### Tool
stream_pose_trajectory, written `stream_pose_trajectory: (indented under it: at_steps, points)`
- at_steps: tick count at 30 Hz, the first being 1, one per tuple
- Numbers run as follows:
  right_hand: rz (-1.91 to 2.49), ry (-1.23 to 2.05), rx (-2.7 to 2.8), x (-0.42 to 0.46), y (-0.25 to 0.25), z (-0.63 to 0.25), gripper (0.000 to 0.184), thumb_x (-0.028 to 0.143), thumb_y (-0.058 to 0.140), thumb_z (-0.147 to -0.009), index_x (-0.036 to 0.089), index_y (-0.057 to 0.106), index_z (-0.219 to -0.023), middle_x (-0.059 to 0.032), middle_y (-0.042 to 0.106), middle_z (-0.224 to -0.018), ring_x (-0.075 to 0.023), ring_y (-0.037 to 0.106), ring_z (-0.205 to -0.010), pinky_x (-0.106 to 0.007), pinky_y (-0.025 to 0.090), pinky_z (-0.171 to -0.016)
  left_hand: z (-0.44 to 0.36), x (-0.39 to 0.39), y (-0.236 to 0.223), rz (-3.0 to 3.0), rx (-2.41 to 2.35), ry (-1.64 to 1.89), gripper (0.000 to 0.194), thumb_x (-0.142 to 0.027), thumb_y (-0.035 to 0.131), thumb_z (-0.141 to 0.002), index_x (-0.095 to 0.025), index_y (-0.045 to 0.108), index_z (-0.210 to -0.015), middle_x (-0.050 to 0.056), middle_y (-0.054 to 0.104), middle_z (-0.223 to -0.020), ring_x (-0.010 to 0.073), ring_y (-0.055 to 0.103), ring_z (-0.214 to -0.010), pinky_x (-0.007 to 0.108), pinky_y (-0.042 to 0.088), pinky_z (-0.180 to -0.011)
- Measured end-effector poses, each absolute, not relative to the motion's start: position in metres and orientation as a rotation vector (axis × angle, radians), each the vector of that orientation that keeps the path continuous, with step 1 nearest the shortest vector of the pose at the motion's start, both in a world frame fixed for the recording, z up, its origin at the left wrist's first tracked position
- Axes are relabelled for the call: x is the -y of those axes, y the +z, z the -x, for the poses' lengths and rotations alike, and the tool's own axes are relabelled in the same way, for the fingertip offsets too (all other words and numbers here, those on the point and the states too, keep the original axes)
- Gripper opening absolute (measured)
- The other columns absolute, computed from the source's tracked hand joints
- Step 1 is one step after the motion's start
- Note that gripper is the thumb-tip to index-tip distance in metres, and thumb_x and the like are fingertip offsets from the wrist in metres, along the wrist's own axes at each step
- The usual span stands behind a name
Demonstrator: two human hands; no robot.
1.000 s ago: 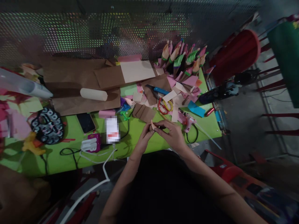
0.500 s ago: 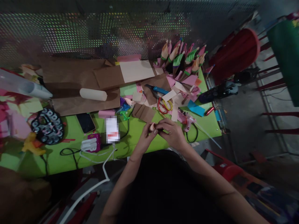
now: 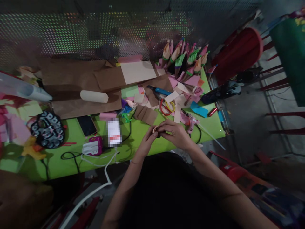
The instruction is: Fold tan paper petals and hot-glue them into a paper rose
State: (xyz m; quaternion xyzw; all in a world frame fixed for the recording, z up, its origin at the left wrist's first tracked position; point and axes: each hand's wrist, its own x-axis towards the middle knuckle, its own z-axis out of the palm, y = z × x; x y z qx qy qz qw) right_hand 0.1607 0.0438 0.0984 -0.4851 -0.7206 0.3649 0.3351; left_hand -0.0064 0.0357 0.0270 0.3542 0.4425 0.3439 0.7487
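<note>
My left hand (image 3: 148,140) is closed, pinching a small peach-coloured paper piece (image 3: 154,129) between thumb and fingers. The piece looks curled, with something dark at its lower side that I cannot make out. From the right, my right hand (image 3: 173,133) meets it, thumb and fingertips closed on the same piece. Both hands are just above the front of the green table (image 3: 133,154). Beyond them lie several brown paper pieces (image 3: 145,115), red-and-yellow-handled scissors (image 3: 167,107) and a blue box cutter (image 3: 162,91). A pink glue gun (image 3: 190,123) rests to the right.
Several paper ice-cream cones (image 3: 179,60) stand at the back right. On the left are a white roll (image 3: 94,96), a phone (image 3: 87,125), a black round organiser (image 3: 47,129) and a yellow glue gun (image 3: 33,149). Cables (image 3: 105,159) trail over the front edge. A red lighter (image 3: 213,112) lies near the right edge.
My fingers have shifted slightly around the paper piece, which now shows at a narrower angle. Both hands stay in nearly the same place, and the view has moved a little.
</note>
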Motion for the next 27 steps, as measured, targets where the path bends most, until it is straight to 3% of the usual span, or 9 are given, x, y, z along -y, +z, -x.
stream_pose_trajectory:
  at_steps: [6,14,21,27]
  points:
    - [1.272,0.853,1.932,-0.047,0.099,-0.164,0.019,0.013,0.058,-0.092,0.023,0.074,-0.093,-0.0063,0.068,-0.094,-0.018,0.067,-0.089,-0.031,0.055,-0.079,0.01,-0.034,0.022,-0.749,-0.905,0.739,0.056,-0.055,0.068,-0.079,-0.018,0.064,-0.12,0.01,0.066,-0.126,0.0251,0.056,-0.12,0.04,0.039,-0.109]
    - [1.349,0.787,1.887,-0.046,0.097,-0.163,0.019,0.012,0.06,-0.09,0.024,0.075,-0.093,-0.0059,0.067,-0.093,-0.0183,0.065,-0.087,-0.031,0.055,-0.077,0.01,-0.036,0.029,-0.852,-0.888,0.709,0.048,-0.054,0.063,-0.084,-0.018,0.065,-0.116,0.007,0.067,-0.116,0.0243,0.056,-0.114,0.037,0.044,-0.103]
    - [1.341,0.815,1.829,-0.045,0.093,-0.159,0.025,0.01,0.06,-0.089,0.028,0.077,-0.096,-0.0049,0.067,-0.096,-0.019,0.066,-0.092,-0.033,0.056,-0.08,0.011,-0.038,0.04,-0.873,-0.861,0.738,0.053,-0.053,0.065,-0.083,-0.02,0.062,-0.124,0.007,0.064,-0.125,0.0273,0.053,-0.122,0.039,0.041,-0.106]
    - [1.467,0.751,1.686,-0.041,0.092,-0.153,0.023,0.011,0.064,-0.085,0.027,0.075,-0.098,-0.0055,0.065,-0.1,-0.0194,0.065,-0.092,-0.033,0.057,-0.078,0.01,-0.041,0.047,-0.889,-0.894,0.752,0.049,-0.054,0.064,-0.083,-0.019,0.062,-0.116,0.007,0.065,-0.108,0.0241,0.055,-0.105,0.036,0.045,-0.093]
